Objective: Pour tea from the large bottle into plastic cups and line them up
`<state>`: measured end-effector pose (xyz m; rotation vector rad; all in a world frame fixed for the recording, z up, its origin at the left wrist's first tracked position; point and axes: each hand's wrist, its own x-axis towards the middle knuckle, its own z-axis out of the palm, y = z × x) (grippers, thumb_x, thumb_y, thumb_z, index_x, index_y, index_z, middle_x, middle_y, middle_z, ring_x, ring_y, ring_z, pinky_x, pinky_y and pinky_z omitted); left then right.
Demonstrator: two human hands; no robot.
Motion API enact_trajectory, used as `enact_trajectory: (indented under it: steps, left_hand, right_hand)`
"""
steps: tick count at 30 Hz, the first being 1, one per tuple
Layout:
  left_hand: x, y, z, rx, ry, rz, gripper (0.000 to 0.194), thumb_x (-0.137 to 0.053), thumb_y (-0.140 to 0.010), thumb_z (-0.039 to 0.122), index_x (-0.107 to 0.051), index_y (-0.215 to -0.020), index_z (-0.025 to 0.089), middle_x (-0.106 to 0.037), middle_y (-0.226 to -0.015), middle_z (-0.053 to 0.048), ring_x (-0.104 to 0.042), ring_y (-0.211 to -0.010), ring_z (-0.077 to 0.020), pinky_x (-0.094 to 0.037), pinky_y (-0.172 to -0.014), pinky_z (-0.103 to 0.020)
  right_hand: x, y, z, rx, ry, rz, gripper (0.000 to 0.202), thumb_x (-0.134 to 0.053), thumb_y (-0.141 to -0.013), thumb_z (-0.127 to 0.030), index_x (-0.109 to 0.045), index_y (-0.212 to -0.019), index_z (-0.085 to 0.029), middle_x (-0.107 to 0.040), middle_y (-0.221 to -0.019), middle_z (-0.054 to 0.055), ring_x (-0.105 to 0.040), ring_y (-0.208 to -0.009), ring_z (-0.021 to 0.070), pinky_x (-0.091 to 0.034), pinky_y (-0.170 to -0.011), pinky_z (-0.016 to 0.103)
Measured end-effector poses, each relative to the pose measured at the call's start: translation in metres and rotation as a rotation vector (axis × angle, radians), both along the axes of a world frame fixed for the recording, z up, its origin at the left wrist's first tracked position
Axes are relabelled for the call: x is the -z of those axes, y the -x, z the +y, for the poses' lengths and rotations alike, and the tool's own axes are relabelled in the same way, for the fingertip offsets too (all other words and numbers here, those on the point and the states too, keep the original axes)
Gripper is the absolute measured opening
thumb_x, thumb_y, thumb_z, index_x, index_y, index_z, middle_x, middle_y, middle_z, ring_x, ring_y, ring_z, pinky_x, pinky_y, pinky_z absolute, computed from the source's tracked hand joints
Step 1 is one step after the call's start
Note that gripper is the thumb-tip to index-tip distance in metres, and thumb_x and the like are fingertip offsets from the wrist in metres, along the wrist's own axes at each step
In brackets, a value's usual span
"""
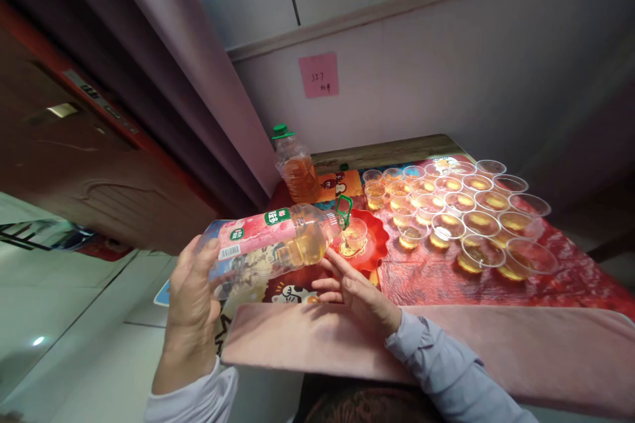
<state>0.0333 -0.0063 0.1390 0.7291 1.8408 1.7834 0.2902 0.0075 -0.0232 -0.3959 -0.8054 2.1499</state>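
Note:
My left hand [191, 291] is wrapped round the base of a large clear plastic bottle [262, 238] with a pink label. The bottle is tipped nearly level, its mouth toward the right, and yellow liquid lies along its lower side. A green ring handle [344, 210] sits at its neck. Under the neck end is my right hand [354, 291], fingers stretched out and spread; the fingertips are close to the bottle, but I cannot tell if they touch. Below the mouth, a clear plastic cup [354, 232] stands on a red scalloped plate [380, 248].
Several clear cups [449, 228] of yellow liquid stand in rows on the red tablecloth [426, 287]. Behind the plate is a second bottle [300, 175] with a green cap. A pink bench [317, 337] lines the near edge. A pink note [319, 76] hangs on the wall.

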Motion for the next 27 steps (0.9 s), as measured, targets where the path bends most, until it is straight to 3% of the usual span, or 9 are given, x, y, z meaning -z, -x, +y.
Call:
enact_trajectory:
  steps: [9, 27]
  left_hand:
    - [-0.001, 0.0008, 0.001, -0.04, 0.017, -0.005, 0.081, -0.095, -0.05, 0.053, -0.069, -0.121, 0.023, -0.074, -0.122, -0.006, -0.067, -0.091, -0.0189, -0.056, -0.055, -0.025]
    - [-0.002, 0.0032, 0.0005, -0.018, 0.019, 0.008, 0.086, -0.099, -0.05, 0.053, -0.069, -0.125, 0.022, -0.072, -0.118, -0.004, -0.066, -0.091, -0.0191, -0.055, -0.059, -0.027]
  right_hand:
    - [0.0035, 0.001, 0.0004, -0.003, 0.001, 0.028, 0.1, -0.093, -0.086, -0.066, -0.051, -0.173, -0.038, -0.042, -0.183, 0.013, -0.069, -0.14, 0.0317, -0.052, -0.122, 0.055]
    - [0.0058, 0.0, -0.0005, -0.007, -0.009, 0.034, 0.097, -0.09, -0.089, -0.065, -0.051, -0.173, -0.039, -0.042, -0.184, 0.012, -0.068, -0.142, 0.0324, -0.049, -0.125, 0.058]
